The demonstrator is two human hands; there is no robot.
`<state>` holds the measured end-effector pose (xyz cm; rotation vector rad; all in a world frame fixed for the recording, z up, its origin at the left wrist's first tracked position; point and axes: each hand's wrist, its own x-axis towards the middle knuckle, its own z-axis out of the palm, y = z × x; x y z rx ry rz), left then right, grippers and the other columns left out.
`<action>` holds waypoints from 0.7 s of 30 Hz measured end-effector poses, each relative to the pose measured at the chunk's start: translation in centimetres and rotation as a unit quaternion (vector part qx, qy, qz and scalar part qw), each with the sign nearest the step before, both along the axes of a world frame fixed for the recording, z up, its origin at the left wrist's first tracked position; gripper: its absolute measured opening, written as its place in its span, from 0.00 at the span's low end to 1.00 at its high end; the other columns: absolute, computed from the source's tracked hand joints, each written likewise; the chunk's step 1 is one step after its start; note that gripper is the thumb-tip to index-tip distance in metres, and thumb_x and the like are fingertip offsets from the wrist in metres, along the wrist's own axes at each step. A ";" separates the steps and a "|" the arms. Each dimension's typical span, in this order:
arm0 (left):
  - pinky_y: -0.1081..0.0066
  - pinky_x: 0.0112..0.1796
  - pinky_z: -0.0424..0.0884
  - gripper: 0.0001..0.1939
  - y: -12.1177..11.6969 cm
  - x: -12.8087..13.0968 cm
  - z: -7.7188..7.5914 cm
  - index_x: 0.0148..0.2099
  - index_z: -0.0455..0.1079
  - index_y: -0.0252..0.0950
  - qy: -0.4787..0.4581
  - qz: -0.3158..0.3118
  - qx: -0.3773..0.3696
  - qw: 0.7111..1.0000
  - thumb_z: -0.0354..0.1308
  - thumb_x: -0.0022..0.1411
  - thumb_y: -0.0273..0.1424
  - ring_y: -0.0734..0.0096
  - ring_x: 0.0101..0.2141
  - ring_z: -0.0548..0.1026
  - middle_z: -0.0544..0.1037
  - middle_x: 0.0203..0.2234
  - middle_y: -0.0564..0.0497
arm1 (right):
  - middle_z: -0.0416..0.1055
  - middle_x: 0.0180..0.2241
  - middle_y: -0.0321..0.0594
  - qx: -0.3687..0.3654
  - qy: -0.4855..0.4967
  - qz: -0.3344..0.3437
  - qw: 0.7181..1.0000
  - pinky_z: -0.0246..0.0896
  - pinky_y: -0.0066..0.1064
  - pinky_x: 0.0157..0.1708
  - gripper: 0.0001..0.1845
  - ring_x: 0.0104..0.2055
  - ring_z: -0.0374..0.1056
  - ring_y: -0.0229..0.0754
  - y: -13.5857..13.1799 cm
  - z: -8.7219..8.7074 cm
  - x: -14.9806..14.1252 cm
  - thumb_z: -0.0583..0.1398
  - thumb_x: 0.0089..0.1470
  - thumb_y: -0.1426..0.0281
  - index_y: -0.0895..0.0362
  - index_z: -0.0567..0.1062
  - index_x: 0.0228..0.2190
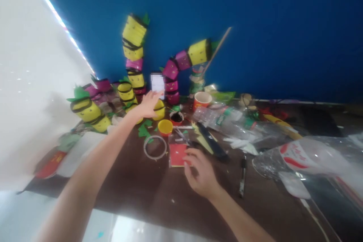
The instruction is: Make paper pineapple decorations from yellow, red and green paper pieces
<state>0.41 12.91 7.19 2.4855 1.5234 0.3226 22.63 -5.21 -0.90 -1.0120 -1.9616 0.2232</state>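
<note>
My left hand [148,105] reaches forward with its fingers stretched out, right in front of an upright phone [157,82] with a lit screen; whether the fingertips touch it I cannot tell. Under that hand stands a small yellow cup [159,110]. Near the table's middle, my right hand [202,172] hovers with curved fingers apart, at the right edge of a stack of red square paper [177,155]. Scissors [183,136] lie just behind the paper. A roll of clear tape [155,147] lies to its left, and a yellow paint pot [165,127] sits behind the tape.
Yellow and purple painted plastic-bottle stacks [134,32] lean against the blue wall. Clear bottles [227,119] and a large labelled plastic bottle [297,155] lie at the right. A black marker [242,176], a paper cup [202,100] and green scraps [144,129] are on the dark table.
</note>
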 end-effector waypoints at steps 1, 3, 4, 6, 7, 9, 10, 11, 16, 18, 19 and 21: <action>0.47 0.54 0.50 0.51 -0.1 -0.3 0.2 0.63 0.41 0.41 -0.014 -0.017 0.010 1.000 0.64 0.40 0.25 0.43 0.60 0.44 0.47 0.60 0.37 | 0.67 0.36 0.46 -0.002 0.003 -0.001 1.000 0.65 0.35 0.37 0.07 0.39 0.66 0.43 0.0 0.0 0.0 0.53 0.50 0.76 0.56 0.69 0.33; 0.53 0.55 0.53 0.41 -0.8 -0.7 0.6 0.60 0.51 0.40 -0.068 -0.030 0.066 0.995 0.62 0.44 0.27 0.48 0.60 0.47 0.49 0.60 0.40 | 0.67 0.36 0.45 -0.007 0.011 -0.003 1.000 0.65 0.35 0.37 0.08 0.39 0.67 0.43 0.0 0.0 0.0 0.54 0.49 0.76 0.56 0.69 0.33; 0.56 0.54 0.56 0.33 -1.3 -0.8 0.7 0.57 0.57 0.39 -0.106 -0.024 0.107 0.988 0.61 0.48 0.27 0.52 0.59 0.52 0.54 0.59 0.41 | 0.67 0.36 0.45 -0.010 0.015 -0.004 1.000 0.65 0.35 0.37 0.08 0.39 0.67 0.43 0.0 0.0 0.1 0.54 0.50 0.76 0.56 0.69 0.33; 0.62 0.51 0.63 0.16 -2.8 -0.7 0.5 0.47 0.67 0.35 -0.196 0.026 0.193 0.961 0.57 0.53 0.28 0.61 0.50 0.67 0.67 0.49 0.43 | 0.68 0.37 0.45 -0.017 0.027 -0.008 0.999 0.64 0.35 0.38 0.08 0.39 0.67 0.43 0.0 0.2 0.2 0.54 0.50 0.76 0.56 0.69 0.34; 0.65 0.47 0.67 0.11 -3.7 -0.7 0.2 0.42 0.69 0.34 -0.243 0.051 0.222 0.943 0.56 0.55 0.29 0.65 0.43 0.72 0.71 0.43 0.44 | 0.68 0.37 0.45 -0.021 0.036 -0.013 0.999 0.64 0.36 0.39 0.08 0.40 0.67 0.43 0.1 0.2 0.3 0.54 0.50 0.76 0.56 0.69 0.34; 0.68 0.42 0.70 0.07 -5.7 -0.5 -1.2 0.35 0.71 0.34 -0.296 0.064 0.239 0.923 0.56 0.56 0.32 0.68 0.37 0.74 0.76 0.35 0.48 | 0.68 0.37 0.45 -0.030 0.064 -0.029 0.997 0.63 0.36 0.40 0.08 0.41 0.66 0.44 0.2 0.4 0.6 0.53 0.51 0.75 0.56 0.69 0.34; 0.69 0.41 0.70 0.07 -6.7 -0.4 -2.1 0.34 0.72 0.34 -0.315 0.065 0.226 0.919 0.55 0.57 0.32 0.69 0.36 0.75 0.77 0.33 0.48 | 0.68 0.37 0.45 -0.035 0.082 -0.043 0.995 0.63 0.36 0.40 0.07 0.41 0.66 0.44 0.3 0.4 0.8 0.53 0.52 0.74 0.56 0.69 0.34; 0.71 0.39 0.71 0.08 -7.7 -0.4 -3.1 0.37 0.72 0.35 -0.331 0.058 0.199 0.921 0.53 0.59 0.31 0.70 0.34 0.75 0.77 0.32 0.48 | 0.69 0.36 0.45 -0.045 0.103 -0.060 0.992 0.63 0.35 0.39 0.07 0.40 0.67 0.43 0.4 0.4 0.9 0.53 0.53 0.73 0.55 0.69 0.34; 0.74 0.30 0.70 0.13 -11.2 -0.9 -7.7 0.46 0.68 0.35 -0.312 0.078 0.191 0.927 0.49 0.60 0.28 0.74 0.26 0.74 0.78 0.28 0.50 | 0.67 0.21 0.34 -0.129 0.176 -0.169 0.961 0.61 0.28 0.25 0.08 0.23 0.65 0.37 1.3 -0.4 2.0 0.51 0.57 0.68 0.55 0.67 0.38; 0.71 0.34 0.68 0.14 -11.9 -1.1 -8.5 0.47 0.67 0.35 -0.261 0.043 0.197 0.944 0.48 0.59 0.26 0.74 0.25 0.72 0.77 0.25 0.52 | 0.66 0.20 0.33 -0.120 0.166 -0.203 0.958 0.61 0.29 0.26 0.09 0.22 0.65 0.37 1.8 -0.7 2.4 0.49 0.58 0.67 0.55 0.66 0.38; 0.68 0.36 0.67 0.14 -12.1 -1.1 -8.6 0.47 0.66 0.35 -0.237 0.028 0.194 0.952 0.48 0.59 0.26 0.74 0.25 0.71 0.76 0.25 0.52 | 0.68 0.22 0.35 -0.104 0.151 -0.212 0.960 0.61 0.29 0.28 0.09 0.25 0.66 0.38 2.1 -0.8 2.6 0.49 0.58 0.68 0.55 0.66 0.38; 0.65 0.39 0.64 0.14 -12.2 -1.0 -8.3 0.46 0.65 0.35 -0.193 0.018 0.177 0.965 0.50 0.56 0.28 0.71 0.29 0.71 0.76 0.28 0.52 | 0.70 0.30 0.41 -0.067 0.094 -0.209 0.971 0.61 0.32 0.33 0.09 0.32 0.67 0.41 2.5 -0.8 2.8 0.49 0.56 0.69 0.56 0.67 0.38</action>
